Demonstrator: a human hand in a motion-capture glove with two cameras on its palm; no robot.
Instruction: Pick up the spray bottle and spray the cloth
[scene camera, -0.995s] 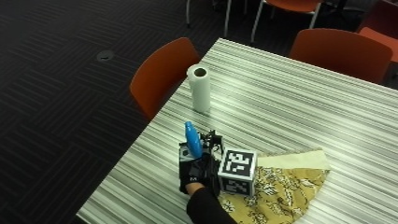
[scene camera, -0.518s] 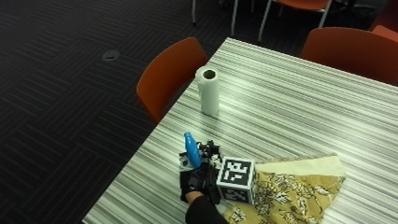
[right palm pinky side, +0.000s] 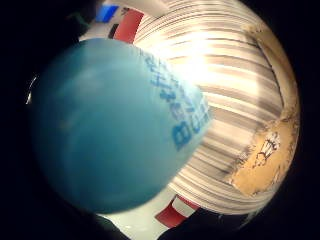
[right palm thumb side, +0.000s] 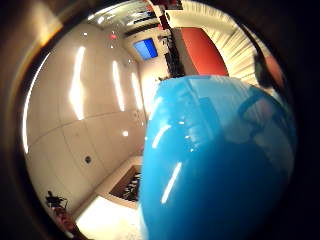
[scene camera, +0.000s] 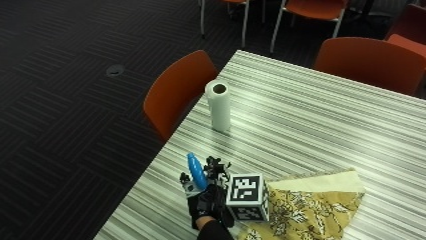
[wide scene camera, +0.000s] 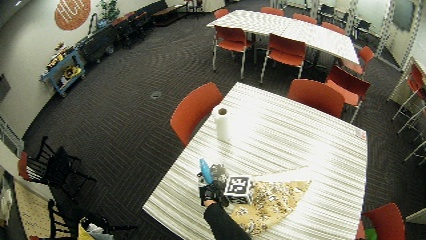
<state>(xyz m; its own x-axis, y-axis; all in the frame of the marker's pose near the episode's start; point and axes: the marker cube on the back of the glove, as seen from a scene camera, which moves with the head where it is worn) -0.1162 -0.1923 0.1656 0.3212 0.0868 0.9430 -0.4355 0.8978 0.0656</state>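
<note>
A blue spray bottle (scene camera: 194, 170) is at the near left part of the striped table (scene camera: 319, 115), its blue body slanting up and away from my gloved right hand (scene camera: 208, 202). The hand is wrapped around the bottle's lower end. In both palm views the bottle's blue body (right palm pinky side: 110, 125) (right palm thumb side: 215, 160) fills much of the picture, close against the palm. A yellow patterned cloth (scene camera: 313, 210) lies flat on the table just right of the hand, and it also shows beside the bottle in the little finger side view as the cloth (right palm pinky side: 265, 155). In the wide view, the bottle (wide scene camera: 205, 171) and hand (wide scene camera: 212, 192) are near the table's left edge.
An upright paper towel roll (scene camera: 218, 106) stands farther back near the left edge. An orange chair (scene camera: 174, 92) is tucked at the table's left side, and another chair (scene camera: 369, 60) is at the far side. The table's left edge is close to the hand.
The outside camera has shifted. The hand and bottle stay in the same spot beside the cloth, with no clear move of their own.
</note>
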